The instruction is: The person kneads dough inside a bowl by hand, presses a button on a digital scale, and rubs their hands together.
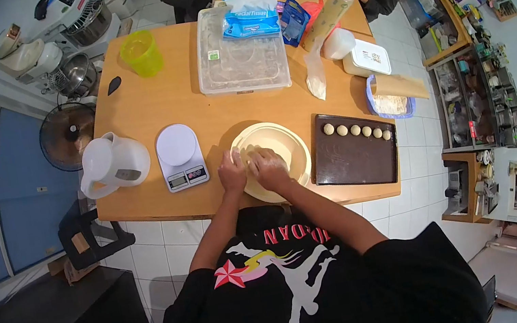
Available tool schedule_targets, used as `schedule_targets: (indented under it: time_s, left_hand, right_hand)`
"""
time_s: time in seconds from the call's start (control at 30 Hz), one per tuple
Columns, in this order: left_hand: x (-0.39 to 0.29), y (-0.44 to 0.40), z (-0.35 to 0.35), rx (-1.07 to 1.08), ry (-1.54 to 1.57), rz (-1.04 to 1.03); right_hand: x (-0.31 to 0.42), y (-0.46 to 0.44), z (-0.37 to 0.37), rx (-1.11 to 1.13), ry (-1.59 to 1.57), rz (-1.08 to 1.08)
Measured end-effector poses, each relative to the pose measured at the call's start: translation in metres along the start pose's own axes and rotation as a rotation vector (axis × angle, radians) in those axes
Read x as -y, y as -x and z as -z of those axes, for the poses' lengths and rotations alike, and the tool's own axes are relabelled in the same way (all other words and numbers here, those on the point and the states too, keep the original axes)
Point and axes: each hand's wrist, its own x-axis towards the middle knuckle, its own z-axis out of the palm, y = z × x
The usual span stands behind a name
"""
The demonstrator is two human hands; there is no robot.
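A cream-coloured bowl (302, 154) stands at the table's front edge, with pale dough (273, 148) inside. My left hand (233, 171) is at the bowl's left side, fingers curled against a pale piece of dough. Close beside it, my right hand (269, 169) is over the bowl, its fingers bent round the same dough; the fingers partly hide it. To the right lies a dark baking tray (355, 161) with a row of several small dough balls (355, 130) along its far side. A white kitchen scale (180, 154) sits left of the bowl, its pan bare.
A white jug (113, 163) and a yellow-green cup (141, 54) stand at left. Beyond the bowl are a lidded plastic box (235, 69) with a tissue pack (250, 22) on top, and a blue container of flour (391, 103). Two people sit at the far table.
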Motion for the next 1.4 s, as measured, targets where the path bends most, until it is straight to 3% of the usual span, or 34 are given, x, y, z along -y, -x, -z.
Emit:
schedule_targets:
  time_s: [0.1, 0.2, 0.37, 0.43, 0.6, 0.8, 1.0, 1.13, 1.2, 1.33, 1.4]
  left_hand:
    - [0.007, -0.001, -0.004, -0.035, -0.066, -0.045]
    - [0.001, 0.001, -0.002, -0.019, -0.041, -0.006]
    - [0.009, -0.002, -0.008, 0.008, -0.098, 0.024]
    - [0.013, 0.003, -0.007, -0.011, -0.109, 0.009]
    - [0.031, 0.002, -0.016, -0.016, -0.175, -0.09]
    - [0.007, -0.001, 0.0, 0.1, -0.162, 0.044]
    - [0.031, 0.001, -0.017, -0.068, -0.157, -0.106]
    - [0.003, 0.0, -0.001, -0.01, -0.085, -0.047]
    - [-0.001, 0.001, 0.001, -0.008, -0.045, -0.031]
    - [0.0, 0.004, -0.001, -0.055, 0.005, -0.08]
    - [0.004, 0.005, -0.003, -0.051, -0.016, -0.071]
  right_hand:
    - [0.011, 0.022, 0.016, -0.074, 0.011, 0.083]
    - [0.025, 0.018, 0.026, 0.307, 0.105, -0.223]
    - [0.023, 0.015, 0.004, -0.005, 0.146, -0.25]
    - [0.02, 0.013, -0.005, -0.027, 0.144, -0.271]
    - [0.013, -0.008, -0.012, 0.238, 0.172, -0.43]
    - [0.002, -0.025, -0.022, 0.236, 0.2, -0.412]
    - [-0.009, -0.039, -0.025, 0.269, 0.097, -0.556]
    - [-0.072, -0.03, -0.064, 0.351, -0.263, -0.485]
    - [-0.042, -0.033, -0.003, 0.461, -0.292, -0.464]
    - [-0.015, -0.011, 0.033, 0.333, -0.225, -0.311]
    - [-0.009, 0.009, 0.032, 0.217, -0.126, -0.366]
